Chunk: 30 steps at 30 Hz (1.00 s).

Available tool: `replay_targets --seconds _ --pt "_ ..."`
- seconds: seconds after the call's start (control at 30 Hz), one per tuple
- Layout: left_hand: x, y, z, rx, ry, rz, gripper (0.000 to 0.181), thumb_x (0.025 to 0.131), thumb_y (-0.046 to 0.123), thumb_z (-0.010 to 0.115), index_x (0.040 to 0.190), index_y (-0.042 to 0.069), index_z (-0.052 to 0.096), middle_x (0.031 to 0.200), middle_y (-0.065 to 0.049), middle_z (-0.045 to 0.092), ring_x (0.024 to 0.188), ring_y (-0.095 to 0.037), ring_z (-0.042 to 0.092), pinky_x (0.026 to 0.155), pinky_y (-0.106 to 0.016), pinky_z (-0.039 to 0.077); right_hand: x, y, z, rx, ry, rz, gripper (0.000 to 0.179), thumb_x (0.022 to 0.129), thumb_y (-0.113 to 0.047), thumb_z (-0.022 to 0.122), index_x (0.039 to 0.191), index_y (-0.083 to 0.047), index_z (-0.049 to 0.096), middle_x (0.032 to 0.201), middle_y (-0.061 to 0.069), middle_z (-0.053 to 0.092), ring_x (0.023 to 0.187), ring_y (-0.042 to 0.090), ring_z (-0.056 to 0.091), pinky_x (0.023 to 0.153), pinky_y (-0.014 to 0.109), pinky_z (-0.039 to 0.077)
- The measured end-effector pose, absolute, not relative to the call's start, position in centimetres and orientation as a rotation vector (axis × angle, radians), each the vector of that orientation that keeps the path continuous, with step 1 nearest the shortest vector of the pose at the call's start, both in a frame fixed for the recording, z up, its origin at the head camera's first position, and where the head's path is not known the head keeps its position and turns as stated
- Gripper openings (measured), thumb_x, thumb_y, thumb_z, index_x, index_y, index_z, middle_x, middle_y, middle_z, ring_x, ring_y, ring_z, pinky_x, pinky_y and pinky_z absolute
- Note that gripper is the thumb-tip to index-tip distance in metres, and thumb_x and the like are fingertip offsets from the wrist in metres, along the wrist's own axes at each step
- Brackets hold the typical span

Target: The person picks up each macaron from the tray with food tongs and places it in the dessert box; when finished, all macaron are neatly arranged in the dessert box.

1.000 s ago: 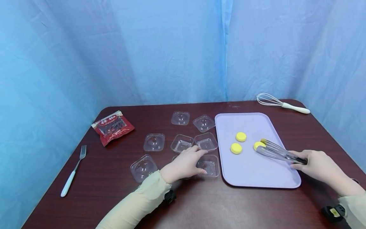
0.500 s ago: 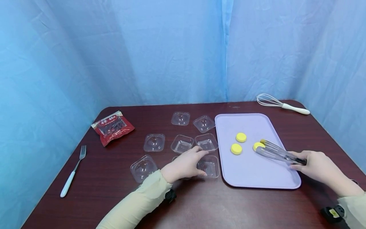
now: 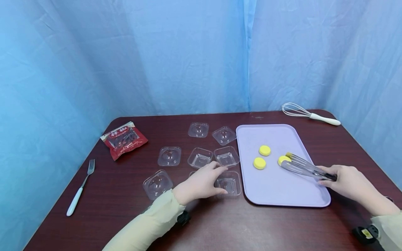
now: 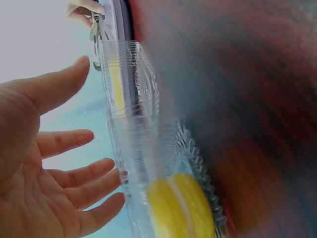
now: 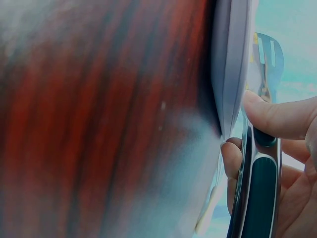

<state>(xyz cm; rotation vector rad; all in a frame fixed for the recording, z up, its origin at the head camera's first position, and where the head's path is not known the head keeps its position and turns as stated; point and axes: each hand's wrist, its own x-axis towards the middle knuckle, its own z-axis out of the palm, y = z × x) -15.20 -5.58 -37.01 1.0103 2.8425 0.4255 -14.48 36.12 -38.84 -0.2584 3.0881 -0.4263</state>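
Note:
My left hand hovers over the clear plastic containers, fingers spread and holding nothing. Close beside its fingertips in the left wrist view is a clear container with a yellow macaron in it; in the head view the hand mostly hides that container. Just right of the hand lies another clear container. My right hand grips metal tongs by their dark handle. The tongs' ends are at either side of a yellow macaron on the lilac tray.
Two more yellow macarons sit on the tray. Two clear containers stand behind my left hand, with several clear lids around them. A red packet and a fork lie left, a whisk back right.
My left hand has shifted slightly left, its fingertips drawing back a little from the right-hand container. The right hand and tongs have hardly moved.

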Motion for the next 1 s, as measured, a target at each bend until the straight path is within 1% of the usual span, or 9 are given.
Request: replay_targets --seconds 0.07,0.13,0.2,0.3,0.43,0.57,0.7,0.9,1.0 --pt "-15.0 -5.7 -37.0 1.000 2.848 0.396 0.069 0.078 0.043 0.075 0.135 0.011 0.051 0.123 -0.008 0.053 0.109 -0.022 0.057 0.095 -0.033 0.046 -14.4 36.1 -38.8 -0.251 3.093 -0.421 0.057 0.073 -0.024 0.078 0.121 0.003 0.061 0.077 0.008 0.064 0.057 0.010 0.033 0.047 0.025 0.024" --pt "-14.9 -5.7 -36.9 0.996 2.847 0.365 0.072 0.077 0.046 0.075 0.135 0.011 0.051 0.123 -0.008 0.054 0.109 -0.022 0.057 0.095 -0.034 0.046 -14.5 36.1 -38.8 -0.255 3.097 -0.421 0.056 0.073 -0.023 0.078 0.120 0.003 0.062 0.079 0.011 0.065 0.058 0.011 0.034 0.048 0.026 0.025" --pt "-14.9 -5.7 -37.0 1.005 2.846 0.331 0.074 0.075 0.048 0.075 0.135 0.011 0.051 0.122 -0.008 0.054 0.108 -0.022 0.057 0.095 -0.034 0.046 -14.4 36.1 -38.7 -0.258 3.107 -0.417 0.056 0.073 -0.023 0.079 0.119 0.003 0.062 0.079 0.010 0.065 0.059 0.011 0.036 0.049 0.026 0.026" --pt "-15.0 -5.6 -37.1 1.025 2.846 0.290 0.076 0.074 0.049 0.076 0.134 0.009 0.052 0.120 -0.008 0.056 0.105 -0.022 0.058 0.095 -0.034 0.046 -14.5 36.1 -38.7 -0.278 3.123 -0.405 0.054 0.072 -0.023 0.079 0.117 0.002 0.064 0.083 0.015 0.066 0.062 0.014 0.042 0.052 0.028 0.030" --pt "-15.0 -5.6 -37.2 1.039 2.855 0.251 0.076 0.073 0.048 0.077 0.133 0.006 0.053 0.119 -0.007 0.057 0.104 -0.021 0.058 0.094 -0.033 0.046 -14.5 36.1 -38.8 -0.319 3.163 -0.384 0.052 0.070 -0.022 0.081 0.114 0.001 0.066 0.082 0.013 0.065 0.064 0.014 0.047 0.054 0.030 0.035" --pt "-15.0 -5.5 -37.2 1.030 2.861 0.226 0.078 0.074 0.047 0.077 0.133 0.003 0.052 0.120 -0.008 0.057 0.106 -0.021 0.059 0.094 -0.033 0.047 -14.4 36.0 -39.0 -0.387 3.240 -0.371 0.049 0.068 -0.020 0.082 0.111 -0.001 0.068 0.077 0.006 0.062 0.061 0.012 0.044 0.052 0.028 0.034" --pt "-15.2 -5.5 -37.3 1.009 2.853 0.252 0.079 0.073 0.046 0.078 0.132 0.001 0.052 0.120 -0.008 0.057 0.105 -0.021 0.059 0.093 -0.031 0.047 -14.3 35.8 -39.0 -0.427 3.313 -0.382 0.048 0.067 -0.018 0.083 0.109 -0.001 0.069 0.075 0.003 0.060 0.059 0.009 0.041 0.051 0.026 0.032" --pt "-15.4 -5.6 -37.5 0.991 2.838 0.350 0.079 0.070 0.044 0.081 0.130 0.001 0.055 0.113 -0.007 0.057 0.096 -0.017 0.060 0.087 -0.028 0.049 -14.2 35.1 -38.4 -0.474 3.419 -0.426 0.045 0.064 -0.014 0.084 0.105 -0.002 0.071 0.068 -0.005 0.054 0.054 0.001 0.033 0.048 0.023 0.029" --pt "-15.5 -5.6 -37.5 0.995 2.835 0.383 0.078 0.068 0.043 0.082 0.128 0.001 0.056 0.110 -0.007 0.057 0.093 -0.016 0.059 0.084 -0.027 0.050 -14.1 34.6 -37.9 -0.515 3.433 -0.453 0.044 0.063 -0.011 0.084 0.105 -0.002 0.072 0.069 -0.005 0.053 0.053 -0.002 0.031 0.046 0.022 0.029"
